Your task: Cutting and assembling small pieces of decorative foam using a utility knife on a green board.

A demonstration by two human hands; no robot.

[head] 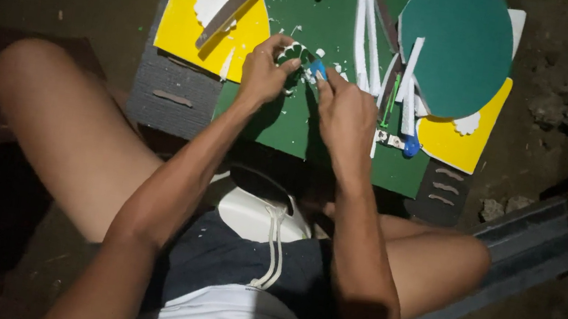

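Drawstring shorts (pixel 242 256) nearest; hands (pixel 308 89) hide the small green-white foam piece (pixel 292 52).

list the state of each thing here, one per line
left hand: pinching a small white cut-out
right hand: gripping a blue cutter, tip at the cut-out
green sheet: flat, littered with white scraps
teal disc: lying over white strips
yellow sheet: flat, partly covered
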